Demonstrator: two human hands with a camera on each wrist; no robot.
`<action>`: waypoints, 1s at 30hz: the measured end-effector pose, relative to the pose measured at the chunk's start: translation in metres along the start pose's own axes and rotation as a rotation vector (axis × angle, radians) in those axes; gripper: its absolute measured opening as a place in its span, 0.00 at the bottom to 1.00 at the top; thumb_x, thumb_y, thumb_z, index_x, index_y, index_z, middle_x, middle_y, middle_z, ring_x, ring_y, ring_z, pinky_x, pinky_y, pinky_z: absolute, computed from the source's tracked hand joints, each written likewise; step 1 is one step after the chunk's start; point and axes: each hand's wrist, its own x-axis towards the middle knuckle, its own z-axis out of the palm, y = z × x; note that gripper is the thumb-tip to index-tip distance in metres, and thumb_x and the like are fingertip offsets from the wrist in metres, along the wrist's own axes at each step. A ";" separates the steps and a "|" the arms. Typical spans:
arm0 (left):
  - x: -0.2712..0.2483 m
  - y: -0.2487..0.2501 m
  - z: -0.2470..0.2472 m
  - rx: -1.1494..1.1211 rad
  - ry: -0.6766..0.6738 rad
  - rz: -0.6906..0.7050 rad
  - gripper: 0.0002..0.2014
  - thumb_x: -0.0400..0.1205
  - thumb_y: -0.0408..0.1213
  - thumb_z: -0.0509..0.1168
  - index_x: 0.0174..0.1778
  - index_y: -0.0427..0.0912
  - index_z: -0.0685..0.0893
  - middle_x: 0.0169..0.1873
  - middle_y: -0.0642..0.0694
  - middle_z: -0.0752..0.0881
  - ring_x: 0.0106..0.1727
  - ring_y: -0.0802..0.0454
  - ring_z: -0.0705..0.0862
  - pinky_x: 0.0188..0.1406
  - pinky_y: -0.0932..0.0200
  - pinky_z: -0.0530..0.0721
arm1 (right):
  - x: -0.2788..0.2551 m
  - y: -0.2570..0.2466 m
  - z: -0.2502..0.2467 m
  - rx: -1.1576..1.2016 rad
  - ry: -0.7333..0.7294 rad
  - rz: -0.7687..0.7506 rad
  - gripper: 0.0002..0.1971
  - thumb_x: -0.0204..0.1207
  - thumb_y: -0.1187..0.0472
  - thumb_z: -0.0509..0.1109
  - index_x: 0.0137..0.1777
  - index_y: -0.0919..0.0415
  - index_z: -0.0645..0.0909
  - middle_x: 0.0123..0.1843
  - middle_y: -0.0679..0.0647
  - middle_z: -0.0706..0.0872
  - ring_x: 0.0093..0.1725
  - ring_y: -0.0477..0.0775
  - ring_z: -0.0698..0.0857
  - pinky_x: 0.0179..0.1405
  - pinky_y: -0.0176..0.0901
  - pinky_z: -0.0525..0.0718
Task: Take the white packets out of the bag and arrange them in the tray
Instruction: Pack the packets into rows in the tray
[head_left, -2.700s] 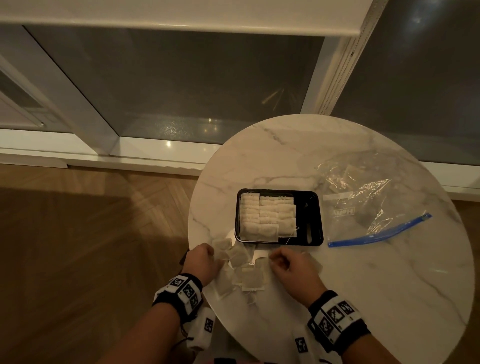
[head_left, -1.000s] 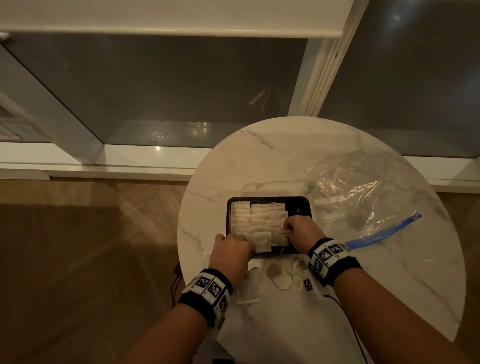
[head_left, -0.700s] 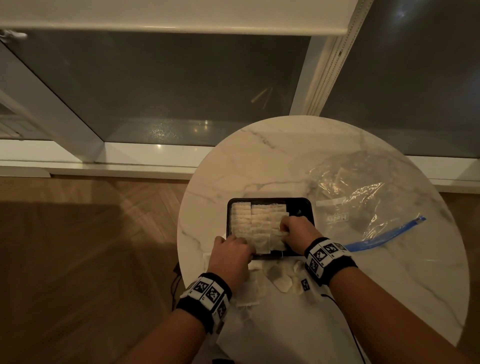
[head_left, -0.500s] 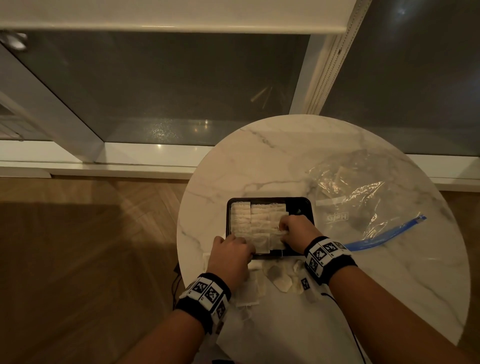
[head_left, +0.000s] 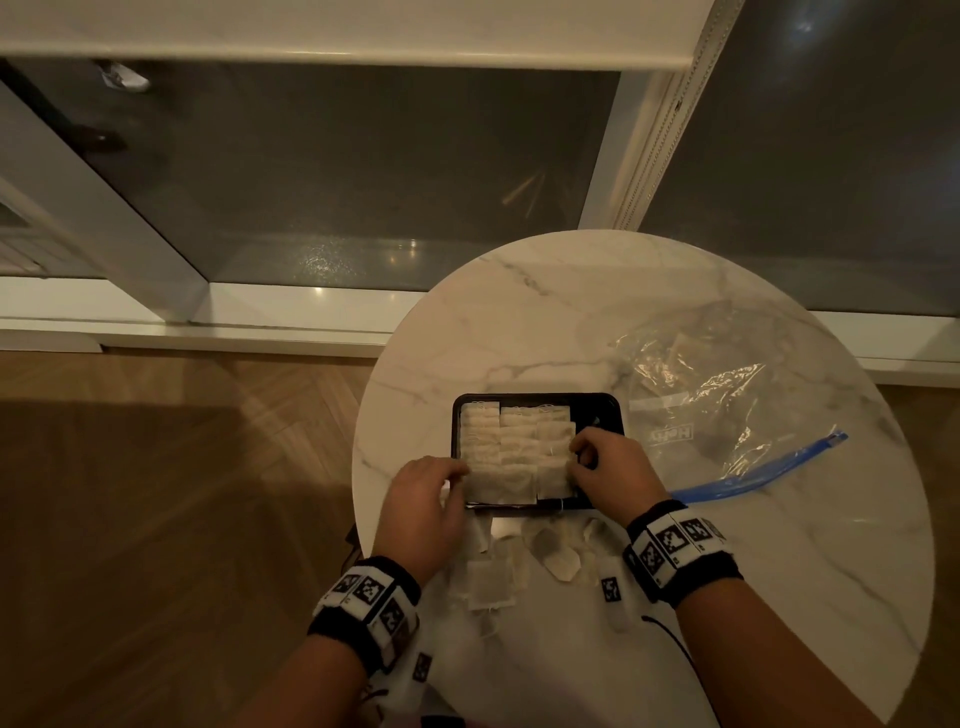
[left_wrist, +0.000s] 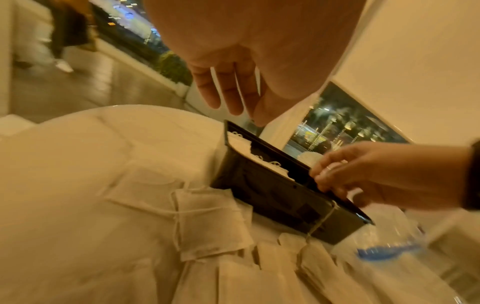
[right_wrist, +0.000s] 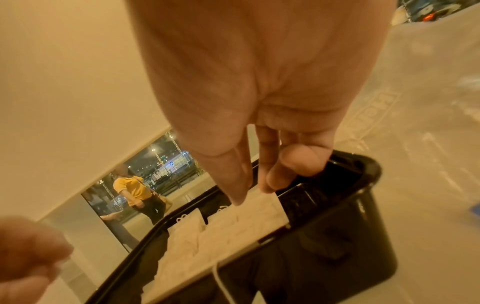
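Tray (head_left: 613, 415): right strip bare, open from above; packet rows (head_left: 511, 449) fill the rest. Near edge crowded by loose packets (head_left: 519, 566) (strings trailing). Bag (head_left: 727, 410) blocks the right side. Far tabletop (head_left: 545, 312) open.

The head camera looks steeply down from above on the round table (head_left: 571, 312). The 2 wrist cameras sit low and close, each looking along its hand toward the black tray (left_wrist: 280, 197). All 3 views share that tray.
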 end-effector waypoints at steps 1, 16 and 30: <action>-0.002 -0.007 -0.003 -0.007 0.012 -0.074 0.08 0.79 0.33 0.70 0.52 0.48 0.87 0.45 0.57 0.84 0.48 0.57 0.79 0.52 0.59 0.79 | -0.006 0.000 0.001 0.005 -0.034 0.003 0.04 0.77 0.59 0.72 0.50 0.50 0.83 0.41 0.45 0.84 0.41 0.44 0.83 0.43 0.38 0.82; -0.021 -0.037 0.010 0.408 -0.403 -0.263 0.24 0.78 0.60 0.64 0.68 0.54 0.76 0.63 0.51 0.79 0.64 0.48 0.77 0.64 0.48 0.78 | -0.027 -0.010 0.020 -0.459 -0.157 0.017 0.15 0.78 0.58 0.59 0.50 0.51 0.88 0.49 0.50 0.87 0.54 0.54 0.80 0.58 0.52 0.77; -0.023 -0.043 0.015 0.438 -0.351 -0.232 0.23 0.82 0.51 0.66 0.71 0.49 0.74 0.65 0.46 0.77 0.66 0.46 0.76 0.64 0.47 0.80 | -0.044 0.004 0.015 -0.055 0.107 -0.014 0.13 0.78 0.69 0.63 0.57 0.58 0.85 0.52 0.54 0.83 0.55 0.55 0.80 0.53 0.48 0.84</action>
